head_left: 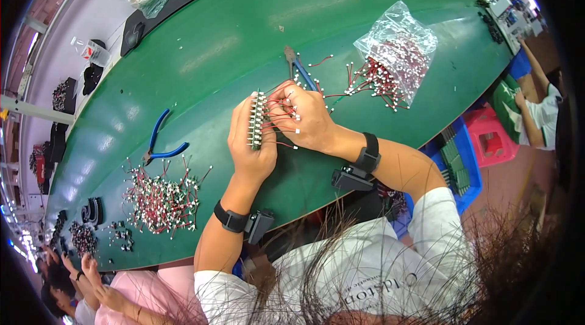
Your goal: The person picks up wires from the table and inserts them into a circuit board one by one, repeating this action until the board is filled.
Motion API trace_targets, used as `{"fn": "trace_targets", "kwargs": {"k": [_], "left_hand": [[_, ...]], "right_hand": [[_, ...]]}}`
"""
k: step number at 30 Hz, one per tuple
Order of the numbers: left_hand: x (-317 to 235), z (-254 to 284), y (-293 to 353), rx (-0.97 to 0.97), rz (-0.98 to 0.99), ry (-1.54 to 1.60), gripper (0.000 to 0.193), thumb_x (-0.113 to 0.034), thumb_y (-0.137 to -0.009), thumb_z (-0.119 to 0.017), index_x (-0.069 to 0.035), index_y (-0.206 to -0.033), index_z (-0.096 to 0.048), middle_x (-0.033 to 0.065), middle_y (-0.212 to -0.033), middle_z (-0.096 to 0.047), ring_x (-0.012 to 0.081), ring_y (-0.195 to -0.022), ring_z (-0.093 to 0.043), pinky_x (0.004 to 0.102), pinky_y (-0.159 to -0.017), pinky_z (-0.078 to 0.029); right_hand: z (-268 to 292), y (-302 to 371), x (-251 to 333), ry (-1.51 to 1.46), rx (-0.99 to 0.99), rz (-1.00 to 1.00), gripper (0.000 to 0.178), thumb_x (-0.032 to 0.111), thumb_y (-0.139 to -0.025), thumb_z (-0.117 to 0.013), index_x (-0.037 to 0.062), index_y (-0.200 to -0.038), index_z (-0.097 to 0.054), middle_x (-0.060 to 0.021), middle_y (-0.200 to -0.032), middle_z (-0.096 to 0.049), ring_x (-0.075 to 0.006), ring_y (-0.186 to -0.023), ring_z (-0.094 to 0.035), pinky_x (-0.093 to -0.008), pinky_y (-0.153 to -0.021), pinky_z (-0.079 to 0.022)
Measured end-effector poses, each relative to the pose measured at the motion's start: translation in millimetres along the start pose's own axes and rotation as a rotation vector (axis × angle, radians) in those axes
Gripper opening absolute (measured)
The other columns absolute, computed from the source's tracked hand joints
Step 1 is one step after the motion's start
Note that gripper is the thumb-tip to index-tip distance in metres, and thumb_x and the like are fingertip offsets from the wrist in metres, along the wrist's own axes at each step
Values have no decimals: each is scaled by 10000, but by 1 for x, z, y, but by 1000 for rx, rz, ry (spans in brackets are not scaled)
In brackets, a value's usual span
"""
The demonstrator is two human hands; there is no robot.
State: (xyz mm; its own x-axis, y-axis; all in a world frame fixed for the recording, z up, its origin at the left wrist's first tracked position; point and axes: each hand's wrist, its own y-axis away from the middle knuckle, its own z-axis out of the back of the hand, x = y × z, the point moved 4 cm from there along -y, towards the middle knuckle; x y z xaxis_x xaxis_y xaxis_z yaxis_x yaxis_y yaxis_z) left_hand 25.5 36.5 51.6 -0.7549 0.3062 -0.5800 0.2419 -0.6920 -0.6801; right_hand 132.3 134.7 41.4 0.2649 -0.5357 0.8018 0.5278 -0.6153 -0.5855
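My left hand (242, 136) is closed round a narrow strip of small circuit boards (256, 121), held upright with a row of pale metal tabs along its edge. Right beside it, my right hand (312, 119) is closed with its fingertips bent in at the strip. Several short red wires with white connectors (285, 129) fan out between the two hands. Some pass under my right fingers, and exactly which wire the fingertips pinch is hidden. Just beyond my right hand lie cutting pliers with blue handles (303, 74).
A clear plastic bag (402, 51) spills red wire leads at the right. At the left lie blue-handled pliers (159, 142) and a heap of wire leads (161, 200). A blue crate (472, 169) and a red stool (492, 136) stand below the green table's right edge. Other people sit nearby.
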Motion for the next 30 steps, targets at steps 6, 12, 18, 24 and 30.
{"fn": "trace_targets", "kwargs": {"k": [6,12,18,24,30], "left_hand": [[-1,-1,0,11,-26,-5,534,116,-767,-585,85,-1297,-530,236,-1207,-603,361,-1065,-633,397,-930,-505],[1,0,1,24,11,17,489,95,-795,-590,84,-1281,-547,224,-1199,-610,337,-1063,-637,384,-924,-506],[6,-1,3,29,87,69,450,59,-824,-600,78,-1272,-559,213,-1203,-615,312,-1058,-640,369,-925,-499],[5,-1,2,48,125,95,430,38,-839,-601,80,-1266,-562,210,-1193,-623,312,-1058,-643,372,-926,-500],[3,-2,4,45,104,89,420,34,-850,-602,82,-1266,-561,208,-1189,-627,314,-1038,-654,368,-906,-512]], "right_hand": [[5,-2,5,89,0,115,128,17,-877,-676,-50,-924,-577,-97,-763,-647,-135,-567,-603,-285,-514,-482],[7,-5,6,104,40,119,165,28,-852,-702,-49,-947,-591,-127,-786,-673,-247,-660,-686,-317,-588,-534],[6,-5,-1,141,73,90,155,14,-849,-682,-57,-957,-597,-147,-863,-682,-291,-753,-711,-342,-662,-570],[8,-4,-4,166,93,96,137,-15,-848,-667,-66,-940,-580,-153,-856,-666,-302,-743,-704,-351,-641,-567],[8,-2,-9,165,105,92,136,-55,-827,-654,-63,-922,-557,-167,-859,-656,-310,-720,-697,-349,-615,-561]]}}
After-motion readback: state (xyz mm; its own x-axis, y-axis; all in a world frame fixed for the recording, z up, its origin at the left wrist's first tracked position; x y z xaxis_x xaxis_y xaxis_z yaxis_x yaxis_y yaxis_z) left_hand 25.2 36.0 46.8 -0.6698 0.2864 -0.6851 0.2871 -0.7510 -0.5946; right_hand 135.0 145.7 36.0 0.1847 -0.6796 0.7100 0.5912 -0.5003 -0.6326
